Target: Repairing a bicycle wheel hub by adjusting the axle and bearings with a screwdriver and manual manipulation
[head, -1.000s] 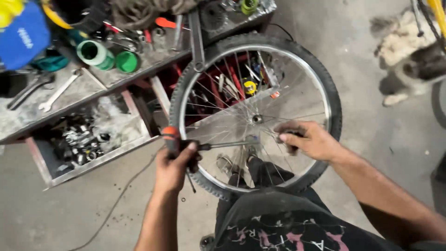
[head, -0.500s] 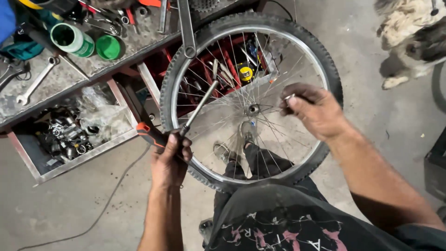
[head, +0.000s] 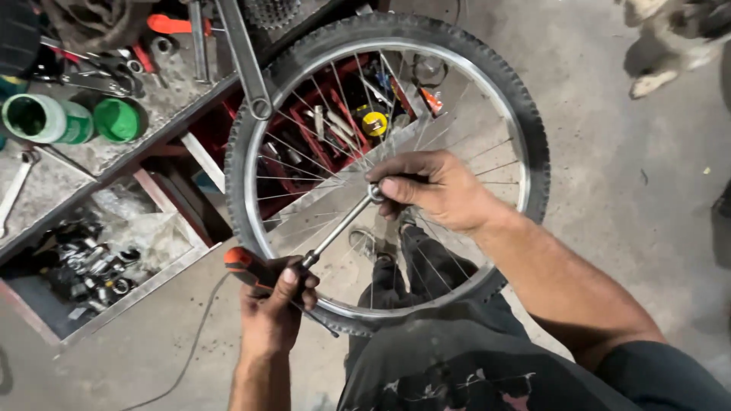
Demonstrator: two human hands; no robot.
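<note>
Bicycle wheel (head: 487, 84) stands upright at centre; right hand (head: 434, 190) closes around its hub, left hand (head: 270, 304) grips the orange-handled driver (head: 335, 228), whose shaft should stay in line with the hub and turn without slipping off.

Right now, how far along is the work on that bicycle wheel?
Done: the wheel is off any bike, tyre on, standing between the person's knees. In hand: the left hand grips the orange-handled nut driver, whose tip sits at the hub, where the right hand is closed. Left: the tool is not yet off the hub; whether a nut there is tight or loose cannot be seen.
</note>
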